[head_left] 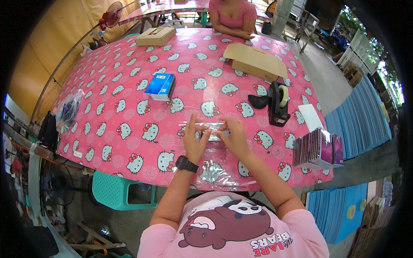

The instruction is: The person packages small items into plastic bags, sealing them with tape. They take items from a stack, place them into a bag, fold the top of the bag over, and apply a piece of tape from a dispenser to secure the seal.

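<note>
Pink cloth printed with white cartoon cats covered the big round table (129, 86) that filled the middle of the frame, with a concrete floor and stacks of blue sheets (357, 120) off to the right. My left hand (194, 138) and my right hand (231, 136) lay close together just below the centre of the frame, both pinching the edges of a clear plastic wrapper (213, 134) with thumb and forefingers; something small and flat seemed to be inside it, though I could not tell what. A black watch (186, 164) sat on my left wrist. More clear plastic (213, 170) lay spread on the cloth between my forearms, near the table's lower edge. Right of my hands stood a black tape dispenser (277, 103), and further right and lower a row of small purple booklets (318, 148) stood upright at the table's edge, with a white card (310, 117) just above them. A stack of blue spiral notebooks (160, 86) rested left of centre. Higher up lay an open cardboard box (256, 62), and in the upper left a closed one (155, 36). Another person in a pink top (232, 17) sat at the far side, arms folded on the table. A teal plastic stool (116, 191) stood under the near left edge.
</note>
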Action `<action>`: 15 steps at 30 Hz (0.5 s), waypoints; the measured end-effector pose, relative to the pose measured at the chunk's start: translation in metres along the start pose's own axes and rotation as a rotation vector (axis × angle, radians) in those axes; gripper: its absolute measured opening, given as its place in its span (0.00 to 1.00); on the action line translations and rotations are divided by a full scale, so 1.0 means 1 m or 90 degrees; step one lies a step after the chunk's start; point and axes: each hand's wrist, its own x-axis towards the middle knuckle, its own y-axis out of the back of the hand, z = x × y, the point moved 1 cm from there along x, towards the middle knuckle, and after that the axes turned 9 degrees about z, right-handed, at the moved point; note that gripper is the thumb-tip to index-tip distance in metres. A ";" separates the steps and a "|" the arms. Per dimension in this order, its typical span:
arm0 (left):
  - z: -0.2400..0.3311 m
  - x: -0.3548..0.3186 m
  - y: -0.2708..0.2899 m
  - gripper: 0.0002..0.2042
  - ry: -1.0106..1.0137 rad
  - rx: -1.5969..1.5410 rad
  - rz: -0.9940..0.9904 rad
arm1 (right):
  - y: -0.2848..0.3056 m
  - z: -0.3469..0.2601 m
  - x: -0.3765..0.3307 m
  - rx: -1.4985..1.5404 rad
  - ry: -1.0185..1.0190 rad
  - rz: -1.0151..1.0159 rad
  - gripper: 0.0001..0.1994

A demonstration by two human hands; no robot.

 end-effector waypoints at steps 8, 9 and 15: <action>0.009 0.001 -0.003 0.34 0.015 0.091 -0.002 | -0.015 0.049 0.042 0.241 -0.198 -0.200 0.21; 0.009 -0.002 0.000 0.32 -0.030 0.173 0.019 | -0.019 0.045 0.046 0.237 -0.238 -0.235 0.20; 0.050 -0.047 -0.013 0.37 -0.153 0.421 -0.240 | -0.021 0.054 0.038 0.307 -0.253 -0.235 0.17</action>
